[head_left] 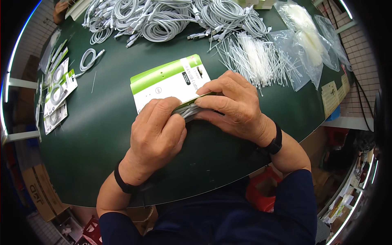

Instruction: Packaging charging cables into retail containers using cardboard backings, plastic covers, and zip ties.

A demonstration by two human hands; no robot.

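Above the near middle of the table, my left hand point(157, 132) and my right hand point(237, 104) are both closed on a coiled grey cable point(189, 111) and a thin green-edged packaging card point(184, 103). The card is seen nearly edge-on, with the coil against its near side. My fingers cover much of both, and any tie is hidden. Just beyond my hands lie white-and-green packaging cards point(149, 85), overlapping, with a hang hole at one corner.
A heap of coiled cables point(163, 24) fills the far side. White cable ties point(255, 57) lie loose at the right, beside clear plastic bags point(306, 36). Carded cables point(57, 94) and one single coil point(87, 60) are at the left. Another person's hand point(60, 11) shows far left.
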